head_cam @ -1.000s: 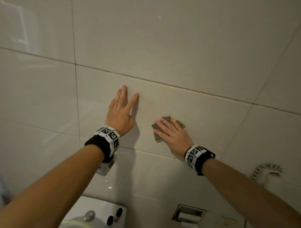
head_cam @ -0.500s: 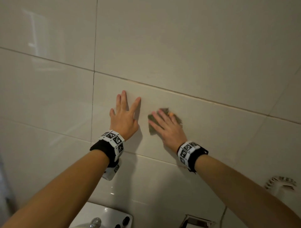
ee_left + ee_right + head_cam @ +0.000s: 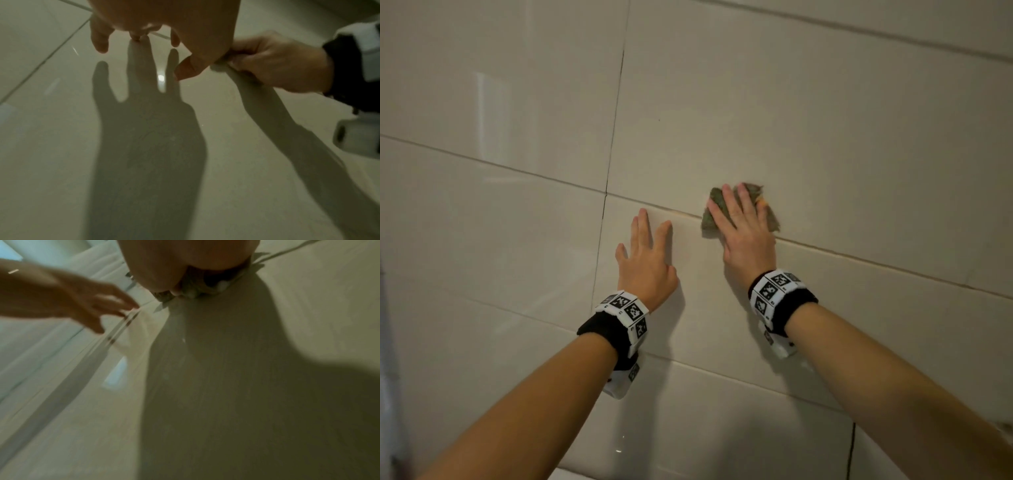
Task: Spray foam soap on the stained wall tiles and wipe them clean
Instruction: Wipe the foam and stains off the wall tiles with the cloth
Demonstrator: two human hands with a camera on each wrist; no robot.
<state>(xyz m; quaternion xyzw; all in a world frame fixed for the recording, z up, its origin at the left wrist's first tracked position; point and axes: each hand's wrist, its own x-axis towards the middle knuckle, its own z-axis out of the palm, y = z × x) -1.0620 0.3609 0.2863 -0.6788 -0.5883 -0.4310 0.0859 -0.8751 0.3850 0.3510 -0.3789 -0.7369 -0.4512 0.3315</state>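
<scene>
On the wall tiles: two flat hands, left hand splayed, right hand fingers straight (one scouring pad beneath).

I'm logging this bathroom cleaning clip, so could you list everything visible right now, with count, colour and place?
wall tiles: several, glossy off-white, filling the view, split by thin dark grout lines
scrubbing pad: one, grey-green with an orange edge, flat on the wall over a horizontal grout line, under the right hand
wrist bands: two, black with white marker blocks, one on each wrist
left hand: fingers spread, flat on the tile left of the pad, holding nothing
right hand: straight fingers pressing the pad against the wall
</scene>
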